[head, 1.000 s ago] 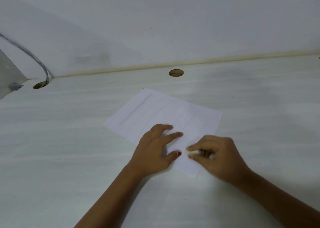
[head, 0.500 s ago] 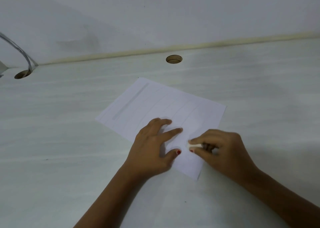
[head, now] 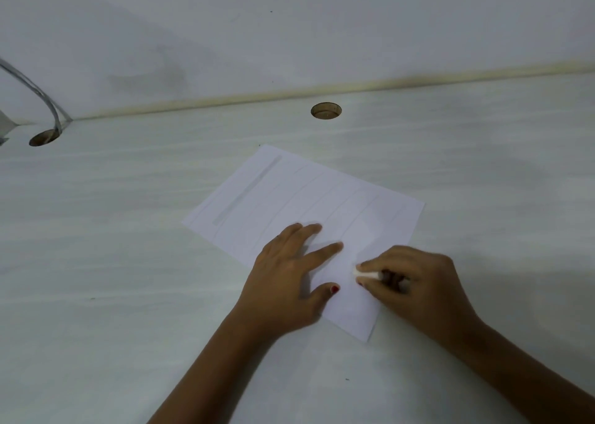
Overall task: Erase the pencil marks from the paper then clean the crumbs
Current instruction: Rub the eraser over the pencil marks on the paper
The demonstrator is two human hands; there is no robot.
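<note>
A white sheet of paper [head: 299, 198] lies at a slant on the pale desk [head: 128, 262]. Faint pencil lines run across it, with a broad grey pencil band [head: 246, 191] near its far left edge. My left hand [head: 289, 278] lies flat on the sheet's near part, fingers spread, pressing it down. My right hand [head: 415, 288] pinches a small white eraser [head: 365, 274] between thumb and fingers, its tip on the paper just right of my left thumb. A paler rubbed patch [head: 362, 233] shows above the eraser.
A round cable hole [head: 325, 111] sits in the desk beyond the paper, near the wall. A second hole [head: 43, 137] at far left has a grey cable [head: 38, 93] rising out of it. The wall [head: 289, 30] runs along the back.
The view has shifted a little. The eraser in my right hand has slid slightly along the paper; my left hand has stayed pressed on the sheet.
</note>
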